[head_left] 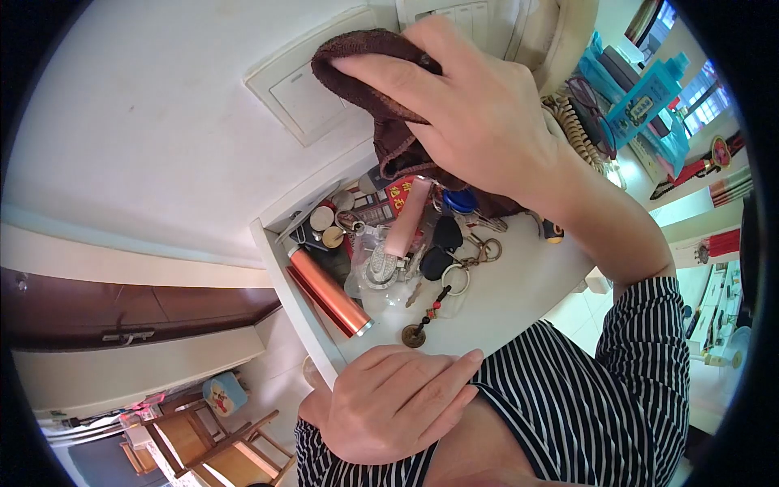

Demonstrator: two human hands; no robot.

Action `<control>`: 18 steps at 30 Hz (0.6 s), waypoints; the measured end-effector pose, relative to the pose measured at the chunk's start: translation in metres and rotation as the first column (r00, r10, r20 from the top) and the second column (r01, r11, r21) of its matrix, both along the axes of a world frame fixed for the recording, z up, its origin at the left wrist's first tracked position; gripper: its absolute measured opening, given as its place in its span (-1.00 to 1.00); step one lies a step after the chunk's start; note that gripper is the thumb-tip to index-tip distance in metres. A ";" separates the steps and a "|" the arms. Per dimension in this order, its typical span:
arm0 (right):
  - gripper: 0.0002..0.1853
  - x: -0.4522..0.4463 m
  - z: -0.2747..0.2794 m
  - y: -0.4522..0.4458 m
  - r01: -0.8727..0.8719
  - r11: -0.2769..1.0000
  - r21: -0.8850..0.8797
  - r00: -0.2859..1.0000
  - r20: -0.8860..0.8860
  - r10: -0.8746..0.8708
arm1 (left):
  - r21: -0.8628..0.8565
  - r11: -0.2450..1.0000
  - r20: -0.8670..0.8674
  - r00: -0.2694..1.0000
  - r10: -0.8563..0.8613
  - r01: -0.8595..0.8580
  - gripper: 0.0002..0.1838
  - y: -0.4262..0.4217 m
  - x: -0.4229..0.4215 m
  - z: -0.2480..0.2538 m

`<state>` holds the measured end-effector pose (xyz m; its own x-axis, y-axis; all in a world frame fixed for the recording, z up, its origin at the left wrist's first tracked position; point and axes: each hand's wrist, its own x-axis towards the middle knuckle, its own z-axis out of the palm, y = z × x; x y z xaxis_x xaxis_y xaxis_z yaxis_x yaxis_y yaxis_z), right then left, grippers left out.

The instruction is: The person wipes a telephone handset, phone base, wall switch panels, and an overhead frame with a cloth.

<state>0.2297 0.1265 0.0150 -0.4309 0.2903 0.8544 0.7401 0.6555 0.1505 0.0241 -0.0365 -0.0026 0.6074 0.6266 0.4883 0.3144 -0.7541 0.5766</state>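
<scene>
My right hand grips a dark brown cloth above the back of an open white drawer; some fingers are inside a fold of it. Below the cloth, the drawer holds a pink strap with a glittery buckle, dark key fobs, a key ring, a beaded cord with a coin and an orange cylinder. My left hand is at the drawer's front edge, against my body, its fingers loosely extended and nothing visible in them.
White wall plates are behind the drawer. At the upper right stand a blue bottle, glasses and a coiled cord. A wooden chair and a small blue bin are at the lower left.
</scene>
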 end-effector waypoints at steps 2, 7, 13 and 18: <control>-0.62 0.001 -0.002 -0.002 0.015 1.000 0.017 1.000 0.000 -0.015 | -0.001 1.000 0.000 1.000 0.000 0.000 -0.68 -0.001 0.000 -0.001; -0.67 0.004 -0.006 -0.003 -0.005 0.994 -0.107 0.996 0.086 0.014 | 0.004 1.000 0.009 1.000 0.014 -0.014 -0.67 -0.001 0.001 -0.001; -0.59 -0.001 -0.005 -0.003 0.011 0.999 -0.045 1.000 0.025 -0.010 | 0.002 1.000 0.008 1.000 0.007 -0.007 -0.66 -0.001 0.000 -0.002; -0.68 0.002 -0.005 -0.009 -0.004 0.988 -0.152 0.994 0.107 0.020 | 0.008 1.000 0.010 1.000 0.014 -0.014 -0.66 -0.001 0.000 -0.002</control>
